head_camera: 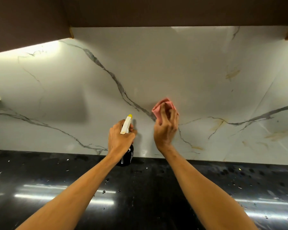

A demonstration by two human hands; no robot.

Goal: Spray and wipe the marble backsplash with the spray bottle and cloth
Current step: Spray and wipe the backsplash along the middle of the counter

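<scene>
Against the backsplash (156, 67), right hand (165, 130) grips the cloth (160, 107) at its fingertips; left hand (120, 138) clasps the bottle (125, 127).

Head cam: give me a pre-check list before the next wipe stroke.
1. Cloth gripped by right hand: ok, fingers curl on it.
2. Cloth on backsplash: ok, looks pressed to it.
3. Bottle held by left hand: ok, nozzle faces the backsplash.
4. Bottle apart from cloth: ok, it is to the left.
5. Spray on the backsplash by the cloth: cannot tell.
6. Counter dry: not ok, droplets show.
</scene>
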